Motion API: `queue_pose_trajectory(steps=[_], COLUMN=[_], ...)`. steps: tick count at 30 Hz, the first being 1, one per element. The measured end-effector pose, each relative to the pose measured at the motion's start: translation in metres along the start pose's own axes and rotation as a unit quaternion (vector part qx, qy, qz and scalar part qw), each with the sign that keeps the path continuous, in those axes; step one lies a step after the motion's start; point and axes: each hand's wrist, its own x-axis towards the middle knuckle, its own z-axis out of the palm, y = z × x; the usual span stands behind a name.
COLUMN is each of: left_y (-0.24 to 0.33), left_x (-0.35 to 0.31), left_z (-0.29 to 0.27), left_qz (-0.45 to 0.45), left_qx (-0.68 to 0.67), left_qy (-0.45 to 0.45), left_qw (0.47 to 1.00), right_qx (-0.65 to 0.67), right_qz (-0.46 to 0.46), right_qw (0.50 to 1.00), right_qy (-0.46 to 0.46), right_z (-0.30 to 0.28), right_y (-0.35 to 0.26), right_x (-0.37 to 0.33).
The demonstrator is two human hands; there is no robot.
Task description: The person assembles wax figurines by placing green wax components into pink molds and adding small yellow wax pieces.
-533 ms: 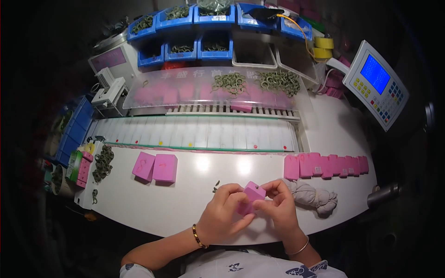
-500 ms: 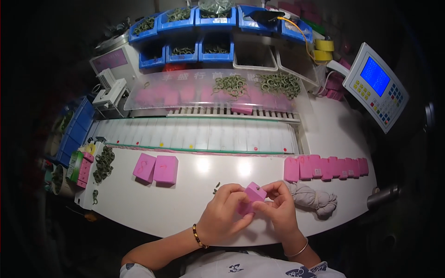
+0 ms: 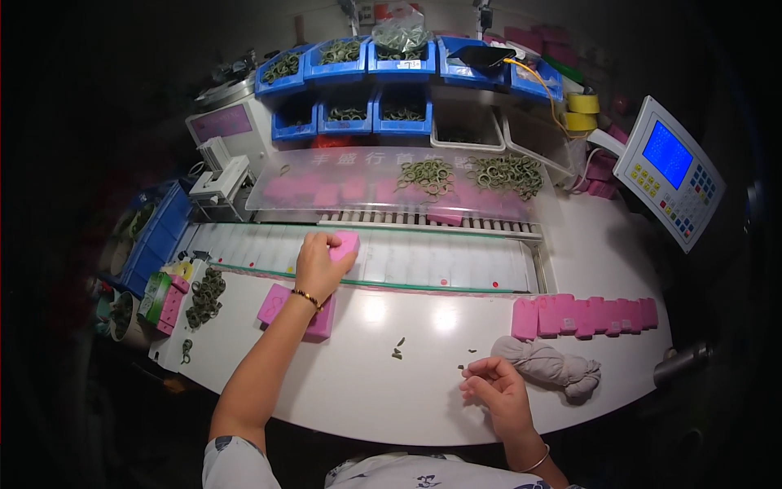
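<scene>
A small pink block (image 3: 346, 244) is gripped in my left hand (image 3: 318, 269), whose fingers wrap its left side over the glass-edged panel (image 3: 432, 257). My left forearm crosses above two larger pink blocks (image 3: 275, 303) on the white table, partly covering them. Low at the right, my right hand (image 3: 501, 391) hovers with fingers loosely bent and apart, and no object shows in it. Close to its fingertips is a tiny dark green piece (image 3: 461, 367); whether they touch I cannot tell. Several similar bits (image 3: 397, 353) lie farther left on the table.
A grey cloth bundle (image 3: 550, 367) lies right of my right hand, before a row of pink blocks (image 3: 582, 316). Green rings (image 3: 205, 297) are heaped at the left. Blue bins (image 3: 403, 114) stand at the back, and a control panel (image 3: 672, 171) rises at the right.
My left hand has carried the small pink block away from my right hand, forward and left over the panel. My right hand has let go of it and stays low. The view has shifted slightly.
</scene>
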Motion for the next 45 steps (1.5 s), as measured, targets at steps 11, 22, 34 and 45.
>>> queue_pose_trajectory(steps=[11, 22, 34, 45], left_y=[-0.009, 0.021, 0.116, 0.104], left_x=[-0.006, -0.083, -0.17, -0.158], left_z=[-0.07, -0.087, -0.025, -0.039], left_qz=[0.042, 0.184, 0.148, 0.071], left_qx=[-0.008, 0.045, -0.308, -0.354], left_qy=[-0.096, -0.178, -0.181, -0.359], left_qw=[0.994, 0.966, 0.922, 0.861], right_qx=[-0.007, -0.017, -0.465, -0.527], right_qz=[0.003, 0.007, -0.442, -0.458], right_qw=[1.0, 0.999, 0.767, 0.714], right_qy=[0.006, -0.028, -0.021, -0.046], right_z=[-0.004, 0.013, 0.022, 0.013], right_y=[0.008, 0.003, -0.011, -0.006], right_x=[-0.004, -0.007, -0.006, -0.002])
